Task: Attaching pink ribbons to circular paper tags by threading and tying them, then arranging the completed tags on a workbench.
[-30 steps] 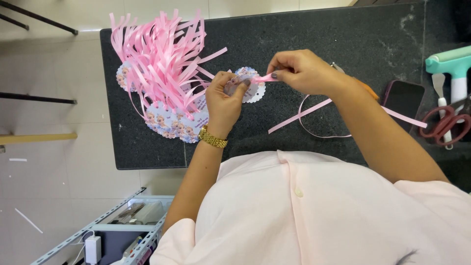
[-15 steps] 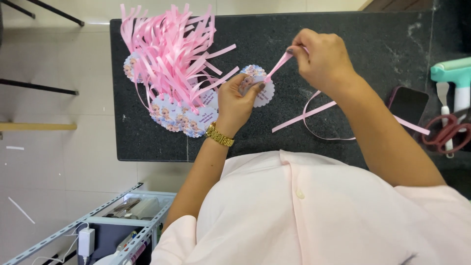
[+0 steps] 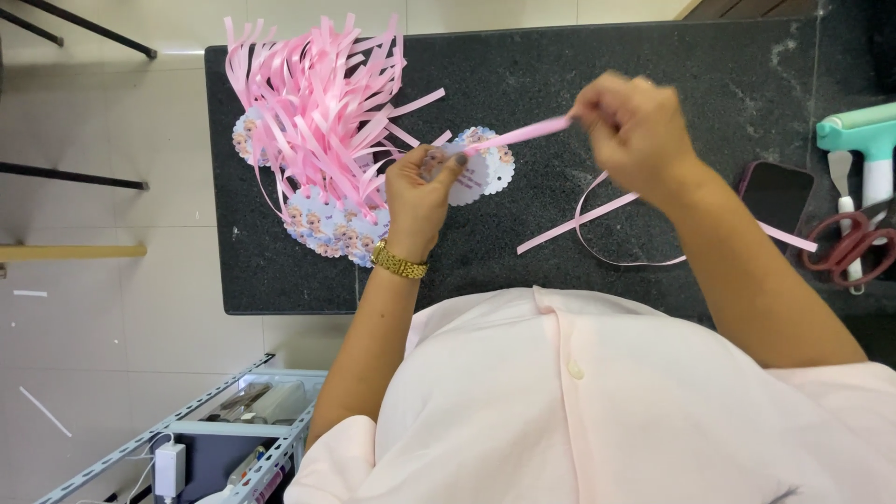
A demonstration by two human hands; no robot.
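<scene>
Dark speckled stone bench point(image 3: 560, 84).
On it lie ribboned round tags point(image 3: 317, 149), loose pink ribbon point(image 3: 597, 224), a phone point(image 3: 775, 191), red scissors point(image 3: 849, 247).

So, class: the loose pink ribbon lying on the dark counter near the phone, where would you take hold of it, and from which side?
Probably the loose pink ribbon is best pinched at its straight free end. That end lies flat and alone on the dark counter, clear of the phone and scissors. Come from above; the right hand is nearest.

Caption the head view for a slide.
Left hand holds a round tag; right hand pulls pink ribbon taut.
</scene>
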